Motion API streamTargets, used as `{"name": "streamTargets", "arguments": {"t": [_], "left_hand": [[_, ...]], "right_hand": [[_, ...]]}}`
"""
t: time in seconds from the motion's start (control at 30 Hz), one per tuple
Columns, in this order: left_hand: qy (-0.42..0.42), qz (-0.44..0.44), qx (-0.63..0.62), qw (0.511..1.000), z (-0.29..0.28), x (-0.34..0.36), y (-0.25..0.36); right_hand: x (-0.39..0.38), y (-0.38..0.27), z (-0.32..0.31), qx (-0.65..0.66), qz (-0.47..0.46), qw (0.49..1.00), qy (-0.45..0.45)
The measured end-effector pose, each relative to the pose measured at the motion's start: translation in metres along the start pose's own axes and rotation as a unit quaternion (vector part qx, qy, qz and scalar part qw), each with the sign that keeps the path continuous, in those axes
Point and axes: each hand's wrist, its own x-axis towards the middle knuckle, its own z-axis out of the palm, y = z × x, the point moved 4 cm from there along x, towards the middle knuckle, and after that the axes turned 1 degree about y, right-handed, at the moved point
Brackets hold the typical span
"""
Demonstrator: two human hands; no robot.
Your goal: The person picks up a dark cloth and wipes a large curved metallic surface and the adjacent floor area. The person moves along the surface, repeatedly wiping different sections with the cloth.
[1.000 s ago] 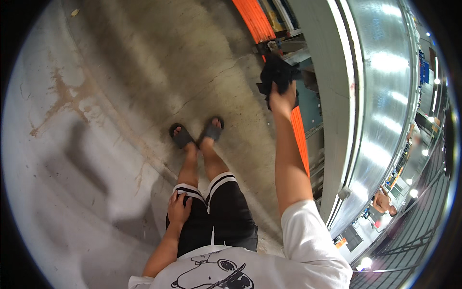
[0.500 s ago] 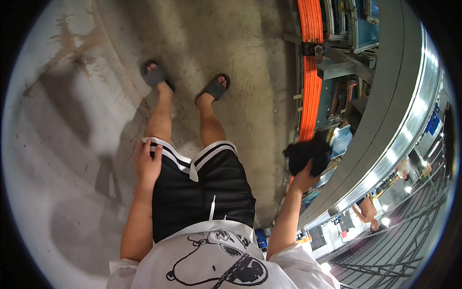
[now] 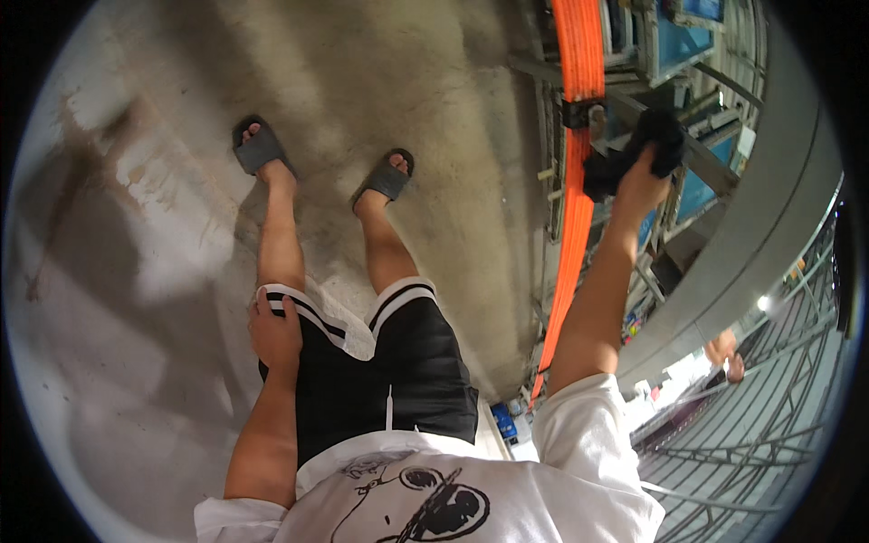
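Observation:
My right hand (image 3: 641,185) is closed around a bunched black cloth (image 3: 663,143). That arm is stretched out forward and to the right, and the cloth overlaps the long orange strip (image 3: 576,195) and the frames behind it. Whether the cloth touches them I cannot tell. My left hand (image 3: 275,333) lies against the striped hem of my black shorts (image 3: 371,398), thumb and fingers apart, at the outer side of my left thigh.
A dark clamp (image 3: 582,114) sits on the orange strip. Blue-panelled frames (image 3: 683,45) are stacked beyond it, beside a curved grey surface (image 3: 769,244). A pale wall (image 3: 109,362) stands on the left. My sandals (image 3: 261,149) are on the concrete floor (image 3: 462,181).
My right hand has moved forward with the black cloth, from beside my thigh to near the clamp. The view has shifted slightly; my left hand stays at the shorts' hem.

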Motion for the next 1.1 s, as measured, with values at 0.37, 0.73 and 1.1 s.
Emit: {"name": "streamTargets", "arguments": {"t": [0.37,0.73,1.1], "left_hand": [[0.07,0.013,0.027,0.997,-0.045,0.019,0.01],[0.075,0.017,0.043,0.996,-0.038,0.018,0.002],[0.109,0.057,0.035,0.992,-0.032,0.028,0.004]], "right_hand": [[-0.038,0.024,-0.064,0.056,-0.028,0.998,0.016],[-0.263,0.044,-0.109,-0.148,0.085,0.874,-0.456],[-0.058,0.033,-0.003,-0.086,0.032,0.987,-0.132]]}}
